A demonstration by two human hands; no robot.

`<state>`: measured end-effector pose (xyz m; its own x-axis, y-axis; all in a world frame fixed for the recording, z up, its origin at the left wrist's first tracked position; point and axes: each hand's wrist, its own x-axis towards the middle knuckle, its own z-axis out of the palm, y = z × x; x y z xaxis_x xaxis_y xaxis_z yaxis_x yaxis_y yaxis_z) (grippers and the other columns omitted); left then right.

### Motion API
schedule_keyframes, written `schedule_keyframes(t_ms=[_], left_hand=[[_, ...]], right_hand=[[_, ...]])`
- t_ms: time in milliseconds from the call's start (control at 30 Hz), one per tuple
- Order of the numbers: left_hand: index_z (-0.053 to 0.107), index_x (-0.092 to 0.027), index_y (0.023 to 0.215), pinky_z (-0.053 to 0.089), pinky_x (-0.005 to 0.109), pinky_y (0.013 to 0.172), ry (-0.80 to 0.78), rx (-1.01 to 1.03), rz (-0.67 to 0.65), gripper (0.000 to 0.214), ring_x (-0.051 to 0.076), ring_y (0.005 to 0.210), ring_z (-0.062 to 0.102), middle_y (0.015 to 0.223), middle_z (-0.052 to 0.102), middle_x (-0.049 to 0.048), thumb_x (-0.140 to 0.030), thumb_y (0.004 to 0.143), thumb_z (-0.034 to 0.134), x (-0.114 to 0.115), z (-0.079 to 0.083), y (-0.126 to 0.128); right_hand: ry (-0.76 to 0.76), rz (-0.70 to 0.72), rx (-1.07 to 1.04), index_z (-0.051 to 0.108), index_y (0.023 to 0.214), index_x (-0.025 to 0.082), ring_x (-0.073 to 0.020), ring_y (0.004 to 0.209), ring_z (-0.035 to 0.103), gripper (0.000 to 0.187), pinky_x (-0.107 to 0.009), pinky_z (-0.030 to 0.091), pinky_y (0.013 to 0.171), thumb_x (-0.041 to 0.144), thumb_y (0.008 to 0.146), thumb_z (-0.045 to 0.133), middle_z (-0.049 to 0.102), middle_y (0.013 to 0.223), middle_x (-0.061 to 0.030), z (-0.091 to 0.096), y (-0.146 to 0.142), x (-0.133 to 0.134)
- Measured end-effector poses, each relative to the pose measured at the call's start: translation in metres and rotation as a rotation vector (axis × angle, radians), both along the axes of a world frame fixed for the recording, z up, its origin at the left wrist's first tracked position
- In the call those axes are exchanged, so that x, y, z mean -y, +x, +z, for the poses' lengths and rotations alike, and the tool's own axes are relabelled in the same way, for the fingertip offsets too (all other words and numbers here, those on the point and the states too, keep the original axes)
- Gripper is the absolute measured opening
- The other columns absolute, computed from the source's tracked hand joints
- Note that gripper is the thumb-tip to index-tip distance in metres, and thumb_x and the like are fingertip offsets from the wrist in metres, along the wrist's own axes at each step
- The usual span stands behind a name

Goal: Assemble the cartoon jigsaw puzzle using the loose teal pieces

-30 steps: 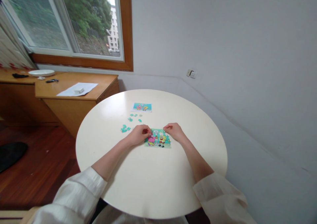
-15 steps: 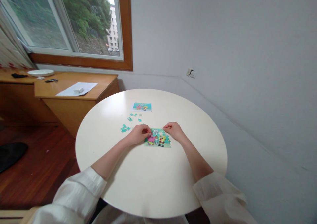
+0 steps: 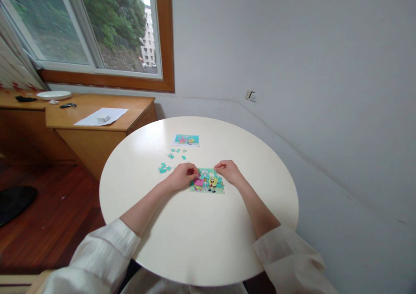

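On the round table a jigsaw puzzle (image 3: 208, 185) of cartoon figures lies flat between my hands, its right side jagged with a white gap near the upper right. My left hand (image 3: 182, 176) is closed, its fingertips over the puzzle's upper left part. At the upper right corner my right hand (image 3: 229, 171) is pinched, thumb against fingers. Whatever either hand holds is too small or hidden to name. Beyond my left hand lie loose teal puzzle pieces (image 3: 164, 168), with several more behind them. A picture card (image 3: 186, 140) showing similar cartoon figures rests farther back.
The white round table (image 3: 195, 237) stands by a wall with a socket (image 3: 251, 96). Left of it is a wooden desk (image 3: 139, 112) bearing a sheet of paper (image 3: 89, 120), a small white box (image 3: 103, 118) and a white plate (image 3: 53, 95). A window is above the desk.
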<state>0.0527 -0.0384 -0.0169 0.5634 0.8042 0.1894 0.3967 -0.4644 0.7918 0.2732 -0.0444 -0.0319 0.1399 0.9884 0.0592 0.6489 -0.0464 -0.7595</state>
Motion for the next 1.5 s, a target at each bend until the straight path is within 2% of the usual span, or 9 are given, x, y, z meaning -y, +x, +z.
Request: schedule_keyframes(t_ms=[300,400,500,633,767,900,1033,1267,1500], left_hand=[[0.061,-0.013,0.071,0.043,0.023,0.062,0.002,0.006,-0.006,0.012,0.011,0.063,0.053,0.068,0.062,0.0030,-0.021,0.069,0.052,-0.001,-0.001,0.001],[0.060,-0.014,0.070,0.043,0.024,0.063,0.000,0.028,0.028,0.012,0.012,0.063,0.053,0.067,0.061,0.0027,-0.022,0.070,0.052,-0.001,-0.001,0.001],[0.058,-0.015,0.068,0.043,0.026,0.065,0.044,0.089,0.126,0.012,0.013,0.066,0.055,0.068,0.061,0.0029,-0.022,0.071,0.050,-0.002,0.001,0.001],[0.058,-0.014,0.070,0.044,0.027,0.065,-0.011,0.208,0.192,0.013,0.013,0.065,0.056,0.067,0.061,0.0037,-0.026,0.071,0.052,-0.006,0.002,0.001],[0.058,-0.013,0.082,0.045,0.027,0.065,-0.189,0.324,0.076,0.020,0.013,0.065,0.057,0.069,0.062,0.0037,-0.026,0.067,0.061,-0.006,-0.001,0.003],[0.057,-0.013,0.080,0.046,0.028,0.067,-0.287,0.381,0.017,0.021,0.012,0.065,0.058,0.067,0.063,0.0032,-0.024,0.064,0.065,-0.003,-0.005,0.006],[0.057,-0.012,0.077,0.046,0.028,0.066,-0.306,0.402,0.016,0.020,0.012,0.064,0.058,0.069,0.062,0.0037,-0.025,0.064,0.065,-0.003,-0.007,0.006],[0.059,-0.012,0.085,0.046,0.027,0.065,-0.277,0.415,-0.005,0.024,0.012,0.065,0.058,0.069,0.063,0.0032,-0.023,0.065,0.064,-0.004,-0.003,0.004],[0.061,-0.011,0.071,0.043,0.023,0.057,-0.271,0.376,0.085,0.016,0.011,0.057,0.056,0.063,0.062,0.0031,-0.025,0.062,0.064,-0.003,0.004,0.004]], right_hand=[[0.004,0.006,-0.036,0.067,0.066,0.016,-0.0122,0.057,0.055,0.015,-0.023,0.041,0.055,0.028,0.060,0.061,0.065,0.060,-0.0016,-0.001,0.001,-0.001],[0.020,0.006,-0.170,0.066,0.066,0.014,-0.0123,0.058,0.057,0.014,-0.024,0.044,0.059,0.026,0.060,0.061,0.065,0.061,-0.0031,-0.002,0.002,-0.002],[0.048,0.011,-0.371,0.066,0.069,0.013,-0.0133,0.061,0.059,0.017,-0.026,0.046,0.063,0.026,0.060,0.061,0.067,0.064,-0.0053,0.003,-0.002,-0.002],[0.094,0.117,-0.482,0.067,0.075,0.013,-0.0144,0.064,0.060,0.024,-0.027,0.047,0.063,0.030,0.057,0.065,0.068,0.069,-0.0062,0.012,-0.020,0.005],[0.151,0.180,-0.491,0.067,0.074,0.014,-0.0143,0.062,0.060,0.026,-0.027,0.048,0.062,0.033,0.057,0.066,0.067,0.067,-0.0048,0.016,-0.041,0.011],[0.158,0.177,-0.482,0.067,0.072,0.015,-0.0151,0.063,0.061,0.022,-0.027,0.048,0.062,0.033,0.058,0.065,0.067,0.066,-0.0046,0.014,-0.050,0.014],[0.149,0.186,-0.496,0.065,0.071,0.015,-0.0150,0.062,0.061,0.021,-0.027,0.048,0.062,0.031,0.058,0.065,0.067,0.065,-0.0040,0.013,-0.052,0.015],[0.144,0.174,-0.530,0.065,0.070,0.015,-0.0141,0.061,0.060,0.020,-0.026,0.048,0.062,0.030,0.058,0.065,0.066,0.063,-0.0034,0.012,-0.054,0.015],[0.119,0.205,-0.505,0.066,0.070,0.014,-0.0139,0.062,0.060,0.019,-0.026,0.047,0.062,0.030,0.059,0.065,0.067,0.065,-0.0035,0.011,-0.057,0.017]])
